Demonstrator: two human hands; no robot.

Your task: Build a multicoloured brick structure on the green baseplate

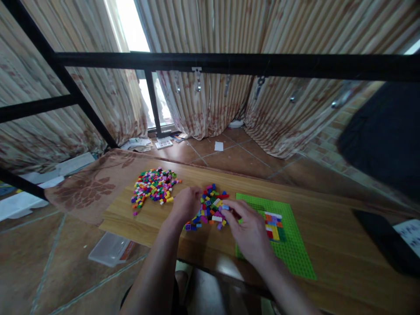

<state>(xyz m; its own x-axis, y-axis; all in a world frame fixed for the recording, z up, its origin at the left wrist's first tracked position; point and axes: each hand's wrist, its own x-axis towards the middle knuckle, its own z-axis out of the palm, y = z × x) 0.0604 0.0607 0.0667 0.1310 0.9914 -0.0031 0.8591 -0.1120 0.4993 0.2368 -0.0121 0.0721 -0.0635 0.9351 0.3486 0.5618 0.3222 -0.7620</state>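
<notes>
My right hand (pixel 251 229) pinches a small light-blue toy brick (pixel 225 207) between thumb and fingertips, above the right side of a loose brick pile (pixel 207 209). My left hand (pixel 187 204) is at the left edge of that same pile, back of the hand towards me. Its fingers are curled inward and blurred, so what lies between them is hidden. Partly under my right hand and wrist is a green studded baseplate (pixel 292 245). On it sits a block of joined bricks (pixel 274 226) in white, orange, blue, yellow and red.
A larger heap of mixed bricks (pixel 154 186) lies left on the wooden table (pixel 138 232). A dark flat object with a white sheet (pixel 408 234) is at the right end. A clear plastic box (pixel 110 249) stands on the floor. A black metal bar (pixel 210 61) crosses before the curtains.
</notes>
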